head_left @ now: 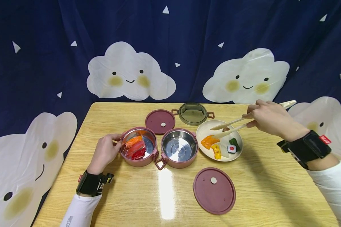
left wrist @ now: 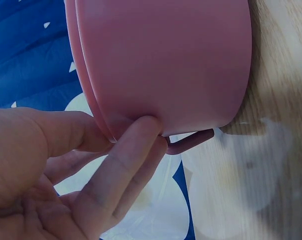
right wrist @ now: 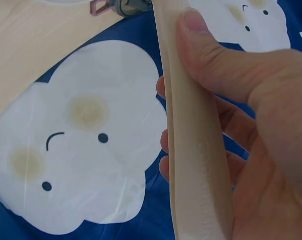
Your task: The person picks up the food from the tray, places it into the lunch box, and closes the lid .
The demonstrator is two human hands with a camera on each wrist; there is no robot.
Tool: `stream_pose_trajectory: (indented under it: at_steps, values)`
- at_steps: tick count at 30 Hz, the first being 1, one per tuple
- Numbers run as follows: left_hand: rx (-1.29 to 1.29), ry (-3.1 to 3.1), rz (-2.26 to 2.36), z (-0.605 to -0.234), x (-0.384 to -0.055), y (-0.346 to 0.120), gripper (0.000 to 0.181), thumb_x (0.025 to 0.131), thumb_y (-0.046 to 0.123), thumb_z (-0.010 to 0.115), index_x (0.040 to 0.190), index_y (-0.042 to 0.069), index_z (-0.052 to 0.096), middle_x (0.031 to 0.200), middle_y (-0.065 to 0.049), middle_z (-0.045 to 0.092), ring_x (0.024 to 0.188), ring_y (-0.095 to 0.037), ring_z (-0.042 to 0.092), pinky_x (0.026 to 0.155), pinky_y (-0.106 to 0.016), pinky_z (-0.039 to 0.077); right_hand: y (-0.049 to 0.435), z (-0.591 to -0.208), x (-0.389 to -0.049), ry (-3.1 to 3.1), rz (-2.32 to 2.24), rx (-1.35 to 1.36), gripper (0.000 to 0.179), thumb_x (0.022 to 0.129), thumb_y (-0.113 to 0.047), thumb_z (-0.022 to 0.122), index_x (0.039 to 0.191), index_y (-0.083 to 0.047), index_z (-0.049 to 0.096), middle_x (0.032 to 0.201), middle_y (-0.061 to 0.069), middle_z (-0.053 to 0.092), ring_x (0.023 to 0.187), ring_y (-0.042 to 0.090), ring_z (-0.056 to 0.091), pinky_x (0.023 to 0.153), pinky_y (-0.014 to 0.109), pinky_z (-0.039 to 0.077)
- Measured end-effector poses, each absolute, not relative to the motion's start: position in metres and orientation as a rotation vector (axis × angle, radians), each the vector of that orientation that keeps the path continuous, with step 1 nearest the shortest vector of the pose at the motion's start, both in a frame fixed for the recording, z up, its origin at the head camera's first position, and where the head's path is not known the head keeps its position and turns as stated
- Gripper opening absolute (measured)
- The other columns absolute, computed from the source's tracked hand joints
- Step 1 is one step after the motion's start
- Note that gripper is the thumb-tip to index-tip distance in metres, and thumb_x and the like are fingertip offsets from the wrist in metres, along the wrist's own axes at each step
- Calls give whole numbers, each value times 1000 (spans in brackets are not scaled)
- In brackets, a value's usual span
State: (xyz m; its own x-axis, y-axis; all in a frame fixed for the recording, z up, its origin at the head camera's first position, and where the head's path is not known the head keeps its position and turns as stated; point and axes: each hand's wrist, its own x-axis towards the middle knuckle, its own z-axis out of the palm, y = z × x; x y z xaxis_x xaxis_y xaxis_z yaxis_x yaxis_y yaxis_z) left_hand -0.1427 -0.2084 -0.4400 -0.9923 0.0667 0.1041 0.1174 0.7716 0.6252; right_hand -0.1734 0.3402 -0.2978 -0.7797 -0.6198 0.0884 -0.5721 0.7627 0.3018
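My left hand (head_left: 105, 153) pinches the left side of a pink pot (left wrist: 165, 65) at its rim, by a small handle. Inside that pot lie several toy sushi toppings (head_left: 135, 146), orange to dark red. In my right hand (head_left: 272, 119) is a pair of beige tongs (right wrist: 195, 150), thumb on one side and fingers round the other. The tongs' arms are spread above a cream plate (head_left: 206, 128), one tip close to an orange toy piece (head_left: 209, 142); contact cannot be made out. A yellow piece (head_left: 216, 151), a white-and-black roll (head_left: 231, 148) and a green piece (head_left: 234, 143) also lie there.
A second pink pot (head_left: 179, 146) with bare metal inside stands between the first pot and the plate. Behind are a maroon lid (head_left: 156, 118) and a see-through lid (head_left: 192, 113) with handles. Another maroon lid (head_left: 214, 195) lies nearer, on the wooden table (head_left: 125, 195).
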Motion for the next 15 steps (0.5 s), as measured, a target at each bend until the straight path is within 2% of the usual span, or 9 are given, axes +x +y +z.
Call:
stream_pose_trajectory:
  at_steps: [15]
  values:
    - [-137,-2890,-1018,-438,-142,-208,28,99,2,66,124,-7,73,109,-27,76,87,-30,72,63,-25,49,370,-305,-188,-2836,-395,869,28,73,-25,94,98,-17,84,95,3,75,81,25,58,66,39,48]
